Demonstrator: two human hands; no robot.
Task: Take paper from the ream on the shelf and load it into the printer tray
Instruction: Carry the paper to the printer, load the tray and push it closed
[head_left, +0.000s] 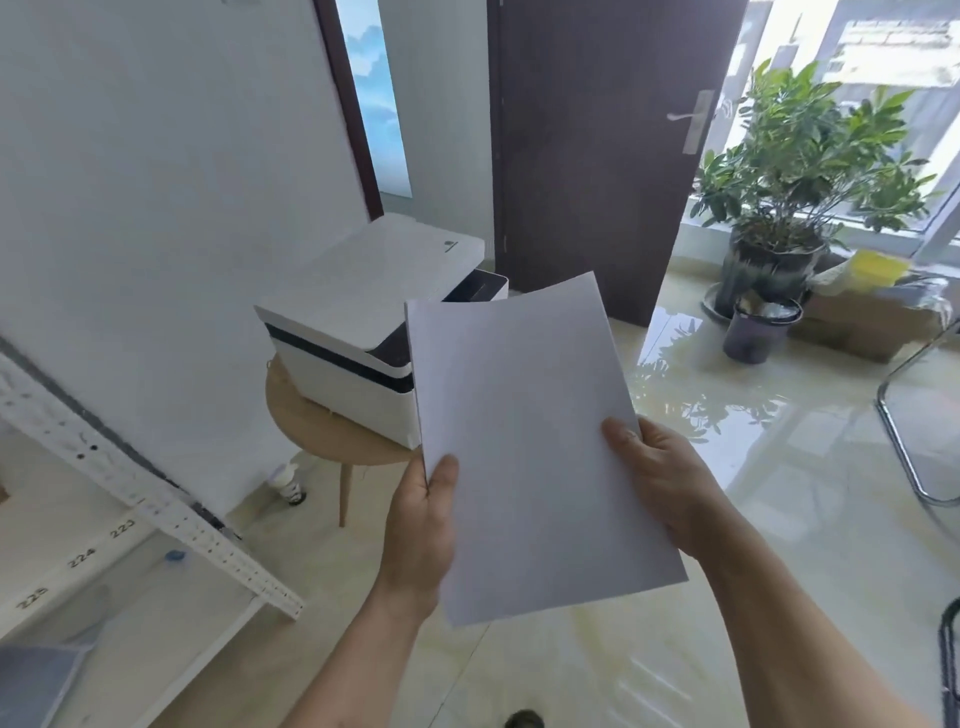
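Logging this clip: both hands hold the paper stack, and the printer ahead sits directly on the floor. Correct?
Not quite. The left hand and right hand do hold the paper stack, but the head view shows the printer on a round wooden stool, not on the floor.

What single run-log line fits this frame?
stage: carrying | paper stack: in both hands | left hand: left edge | right hand: right edge | printer: on stool, not loaded

Both bare forearms reach up from the lower frame. The left hand (422, 525) pinches at centre, thumb on top. The right hand (662, 486) grips at centre right, thumb forward.
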